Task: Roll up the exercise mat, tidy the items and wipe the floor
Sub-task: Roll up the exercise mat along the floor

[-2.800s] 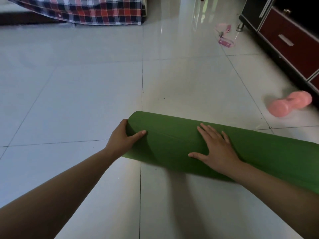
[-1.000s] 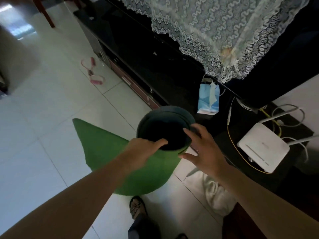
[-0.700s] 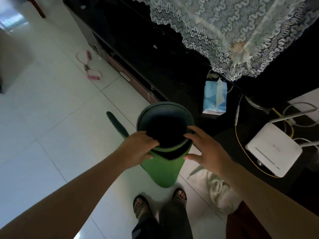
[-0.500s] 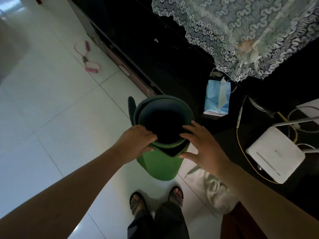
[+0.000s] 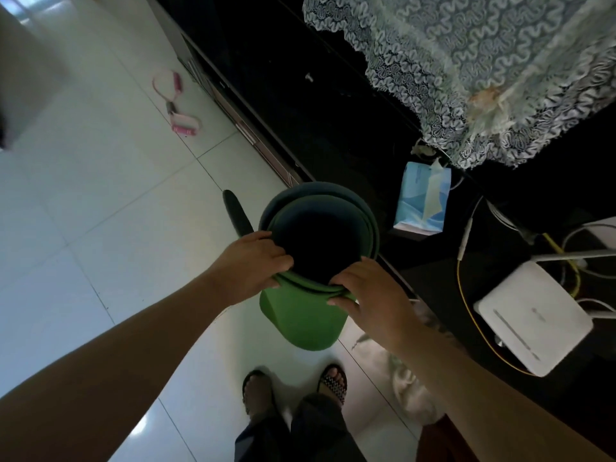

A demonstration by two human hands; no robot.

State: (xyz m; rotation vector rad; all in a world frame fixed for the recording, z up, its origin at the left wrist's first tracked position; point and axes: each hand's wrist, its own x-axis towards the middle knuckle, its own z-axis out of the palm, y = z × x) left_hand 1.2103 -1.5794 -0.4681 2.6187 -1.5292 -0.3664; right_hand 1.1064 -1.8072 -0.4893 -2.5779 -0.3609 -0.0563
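The rolled green mat [image 5: 300,321] stands on end on the floor [image 5: 116,211] at centre frame, beside the dark cabinet [image 5: 300,95]. I see the left hand [image 5: 246,265] and right hand [image 5: 366,295] both gripping its top rim, fingers [image 5: 278,260] curled over the edge.

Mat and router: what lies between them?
In the head view, a yellow cable crosses the dark surface between the mat and router.
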